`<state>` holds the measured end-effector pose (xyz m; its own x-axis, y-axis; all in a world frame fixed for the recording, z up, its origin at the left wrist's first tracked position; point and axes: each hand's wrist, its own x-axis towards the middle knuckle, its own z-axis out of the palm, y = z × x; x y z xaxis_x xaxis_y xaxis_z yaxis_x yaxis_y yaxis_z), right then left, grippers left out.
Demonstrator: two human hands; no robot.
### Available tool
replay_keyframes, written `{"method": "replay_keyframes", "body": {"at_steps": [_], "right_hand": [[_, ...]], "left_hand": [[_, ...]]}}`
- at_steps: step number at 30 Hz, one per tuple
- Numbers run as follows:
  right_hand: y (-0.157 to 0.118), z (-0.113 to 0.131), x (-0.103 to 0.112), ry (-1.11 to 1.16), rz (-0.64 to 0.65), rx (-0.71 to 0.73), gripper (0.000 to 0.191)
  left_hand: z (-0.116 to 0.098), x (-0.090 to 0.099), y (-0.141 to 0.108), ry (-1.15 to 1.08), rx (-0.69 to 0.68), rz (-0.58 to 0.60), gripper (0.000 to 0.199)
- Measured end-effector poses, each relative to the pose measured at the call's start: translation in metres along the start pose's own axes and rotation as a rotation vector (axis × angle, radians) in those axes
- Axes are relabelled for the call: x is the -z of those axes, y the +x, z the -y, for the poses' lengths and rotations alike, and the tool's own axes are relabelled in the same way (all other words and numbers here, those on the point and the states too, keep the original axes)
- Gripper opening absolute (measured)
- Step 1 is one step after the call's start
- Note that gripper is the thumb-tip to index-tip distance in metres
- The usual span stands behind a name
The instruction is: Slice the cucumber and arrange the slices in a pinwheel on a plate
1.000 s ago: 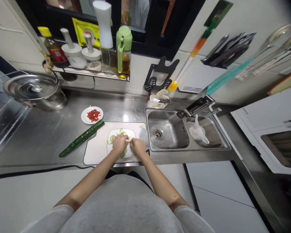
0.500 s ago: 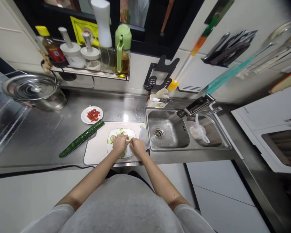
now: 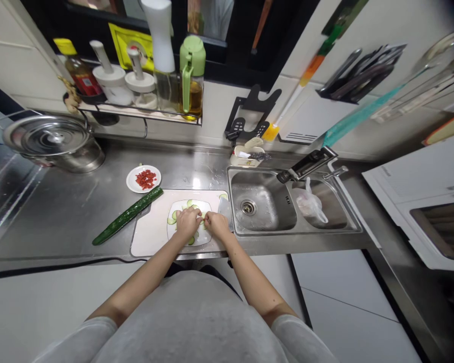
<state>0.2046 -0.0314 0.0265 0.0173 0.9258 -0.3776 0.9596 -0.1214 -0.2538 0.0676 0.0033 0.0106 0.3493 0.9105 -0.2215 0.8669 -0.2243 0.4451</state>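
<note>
A squarish white plate (image 3: 204, 239) lies on a pale cutting board (image 3: 146, 238), with several cucumber slices (image 3: 171, 221) arranged around it. My left hand (image 3: 188, 224) is over the plate's middle, its fingers bent down and closed at a slice. Just to its right, my right hand (image 3: 217, 225) is closed in a pinch with the fingertips at a cucumber slice by the plate's right side. The fingers partly hide the slices under them. A knife (image 3: 224, 207) rests at the board's right edge, partly behind my right hand. Left of the board lies a long cucumber (image 3: 126, 217).
A small white plate of red pieces (image 3: 146, 178) stands behind the cucumber. To the right is a double sink (image 3: 263, 201) with a plastic bag (image 3: 310, 205) in its right basin. A lidded steel pot (image 3: 79, 156) stands at the left, below a shelf of seasoning bottles (image 3: 192, 78).
My right hand has shifted slightly right and up, its fingertips a little farther from my left hand. My left hand stays over the plate almost unmoved.
</note>
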Motion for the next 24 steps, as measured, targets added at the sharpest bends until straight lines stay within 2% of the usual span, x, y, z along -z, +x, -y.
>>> {"method": "replay_keyframes", "body": {"at_steps": [10,24], "right_hand": [[0.0019,-0.0015,0.0012,-0.008,0.001,0.023,0.021],[0.0003,-0.0092,0.0001,0.018,-0.009,-0.016,0.021]], "left_hand": [[-0.0014,-0.0018,0.0033,0.012,-0.012,0.014,0.017],[-0.0030,0.0030,0.0017,0.012,-0.002,0.015,0.017]]}}
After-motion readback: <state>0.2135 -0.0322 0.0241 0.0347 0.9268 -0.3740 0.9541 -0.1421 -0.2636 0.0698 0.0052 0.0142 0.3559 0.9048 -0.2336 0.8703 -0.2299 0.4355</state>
